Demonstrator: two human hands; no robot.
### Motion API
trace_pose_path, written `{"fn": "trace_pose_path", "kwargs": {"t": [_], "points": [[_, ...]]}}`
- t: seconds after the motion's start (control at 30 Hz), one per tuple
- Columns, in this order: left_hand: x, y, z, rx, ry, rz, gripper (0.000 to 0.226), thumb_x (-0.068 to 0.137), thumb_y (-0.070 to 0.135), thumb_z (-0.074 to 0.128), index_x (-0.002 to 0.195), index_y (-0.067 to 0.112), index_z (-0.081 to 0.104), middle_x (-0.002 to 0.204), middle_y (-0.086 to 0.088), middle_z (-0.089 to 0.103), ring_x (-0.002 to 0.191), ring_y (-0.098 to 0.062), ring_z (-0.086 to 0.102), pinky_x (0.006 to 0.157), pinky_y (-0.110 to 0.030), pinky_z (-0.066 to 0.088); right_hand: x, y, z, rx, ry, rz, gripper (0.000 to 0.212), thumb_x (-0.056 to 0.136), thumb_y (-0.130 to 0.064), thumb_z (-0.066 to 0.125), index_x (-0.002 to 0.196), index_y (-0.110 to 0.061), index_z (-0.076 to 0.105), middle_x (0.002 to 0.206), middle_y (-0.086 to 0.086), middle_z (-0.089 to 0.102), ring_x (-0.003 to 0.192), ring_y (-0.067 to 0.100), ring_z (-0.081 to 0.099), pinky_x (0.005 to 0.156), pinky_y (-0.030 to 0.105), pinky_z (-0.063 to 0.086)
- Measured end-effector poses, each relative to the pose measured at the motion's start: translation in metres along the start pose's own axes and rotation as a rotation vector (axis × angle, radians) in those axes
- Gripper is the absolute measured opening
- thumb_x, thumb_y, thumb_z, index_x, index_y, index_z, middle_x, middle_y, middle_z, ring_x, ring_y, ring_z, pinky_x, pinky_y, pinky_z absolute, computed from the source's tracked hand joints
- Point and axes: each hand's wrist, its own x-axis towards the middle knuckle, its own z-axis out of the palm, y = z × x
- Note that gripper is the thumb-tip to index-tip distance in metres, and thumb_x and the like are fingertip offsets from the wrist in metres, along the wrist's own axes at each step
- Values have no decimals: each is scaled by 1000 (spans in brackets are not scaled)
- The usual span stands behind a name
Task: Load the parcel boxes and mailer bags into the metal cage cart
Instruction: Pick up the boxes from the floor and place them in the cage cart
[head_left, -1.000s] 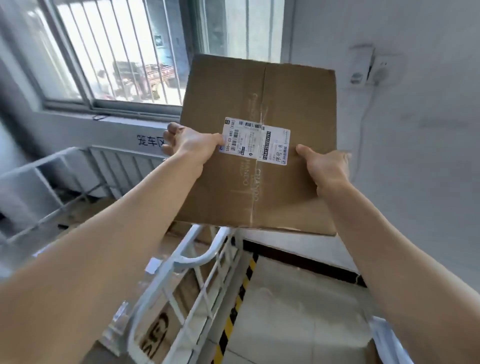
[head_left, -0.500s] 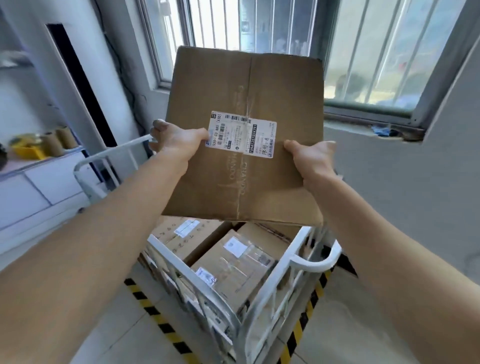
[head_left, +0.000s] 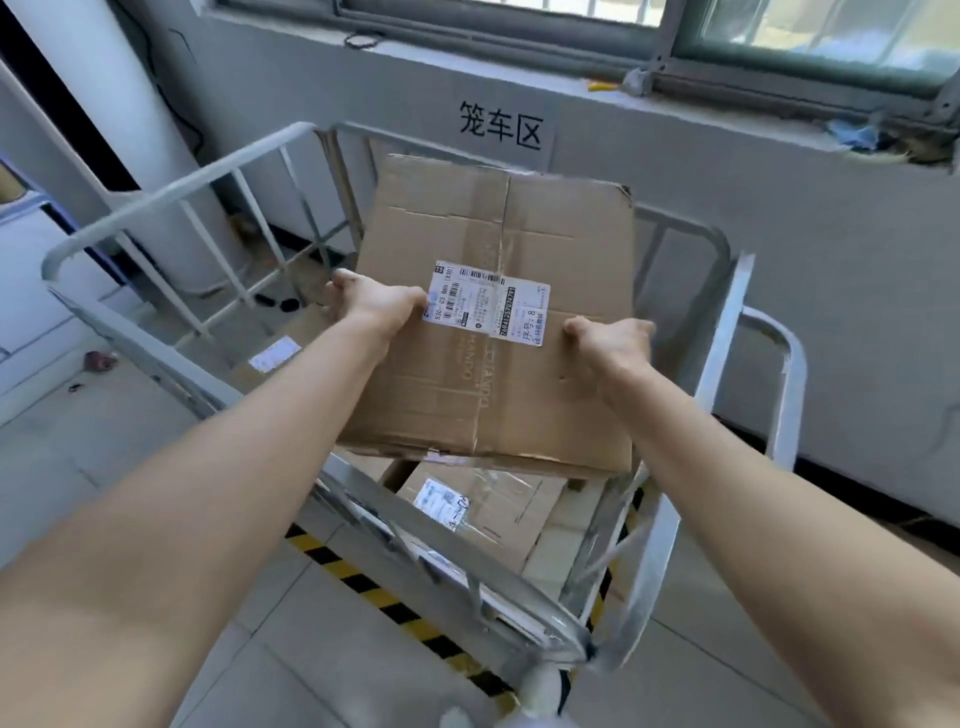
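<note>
Grey wall (head_left: 779, 234) and window sill (head_left: 467, 57) ahead; left hand (head_left: 374, 306) and right hand (head_left: 608, 338) each grip a side edge of the labelled cardboard parcel box (head_left: 519, 218), held over the metal cage cart (head_left: 171, 192), so this looks like the placing step, and next I'd lower it flat onto the boxes (head_left: 483, 514) below my grip.

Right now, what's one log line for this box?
left grip: holds box | right grip: holds box | box: held over cage cart | cage cart: parcels inside

Bright daylight from the window (head_left: 810, 36); wide-angle bending at edges; near cart rail (head_left: 535, 618) blurred.
</note>
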Motion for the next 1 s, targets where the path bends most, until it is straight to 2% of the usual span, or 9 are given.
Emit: {"fn": "trace_pose_path", "kwargs": {"t": [0.17, 0.33, 0.47, 0.53, 0.6, 0.7, 0.83, 0.93, 1.0], "points": [[42, -37, 25, 73, -45, -95, 102, 51, 42, 82, 128, 5, 27, 136, -13, 35, 127, -32, 38, 104, -45, 39, 23, 23, 37, -48, -22, 54, 74, 72, -37, 75, 122, -1, 34, 127, 18, 54, 117, 34, 53, 101, 42, 44], [78, -76, 55, 141, -168, -106, 92, 65, 35, 82, 131, 1, 27, 138, -14, 29, 128, -31, 36, 107, -40, 35, 41, 53, 70, -86, 21, 184, 76, 68, -37, 76, 120, -3, 33, 129, 19, 54, 118, 35, 54, 101, 43, 44], [110, -108, 80, 173, -368, -124, 105, 54, 38, 81, 135, 1, 25, 139, -11, 29, 130, -28, 36, 107, -36, 34, 50, 81, 97, -102, 91, 306, 73, 69, -36, 76, 120, -5, 33, 129, 16, 54, 116, 34, 54, 99, 42, 46], [126, -124, 91, 192, -452, -130, 98, 68, 32, 81, 140, 2, 21, 144, -9, 28, 132, -25, 35, 105, -31, 33, 50, 96, 112, -72, 111, 364, 72, 71, -32, 75, 121, -4, 31, 127, 14, 54, 109, 31, 56, 92, 36, 47], [139, -138, 100, 218, -518, -131, 100, 74, 30, 79, 145, 3, 14, 150, -9, 25, 136, -24, 32, 109, -33, 29, 46, 110, 126, -30, 116, 412, 71, 75, -26, 73, 125, -2, 29, 123, 14, 54, 102, 29, 55, 82, 32, 44], [160, -160, 113, 258, -597, -148, 101, 75, 31, 78, 147, 5, 13, 151, -8, 25, 136, -25, 33, 111, -35, 29, 42, 131, 147, -1, 143, 510, 70, 77, -24, 72, 128, -3, 28, 126, 14, 52, 110, 31, 53, 85, 32, 43], [173, -186, 125, 306, -673, -156, 100, 73, 31, 80, 145, 5, 16, 150, -9, 25, 135, -25, 34, 113, -39, 29, 34, 151, 161, 33, 147, 594, 65, 80, -20, 70, 128, -2, 28, 126, 14, 51, 96, 25, 49, 81, 29, 39], [173, -204, 129, 352, -702, -172, 99, 73, 31, 80, 145, 5, 17, 150, -10, 25, 135, -26, 34, 112, -39, 30, 26, 164, 165, 21, 126, 634, 67, 83, -17, 69, 132, 0, 27, 126, 16, 50, 93, 23, 46, 79, 29, 37], [173, -213, 131, 369, -735, -196, 106, 67, 35, 83, 145, 7, 17, 149, -10, 29, 133, -27, 36, 112, -41, 31, 22, 174, 165, -9, 102, 667, 68, 82, -20, 70, 133, -2, 28, 126, 16, 52, 92, 24, 47, 78, 32, 39]]}}
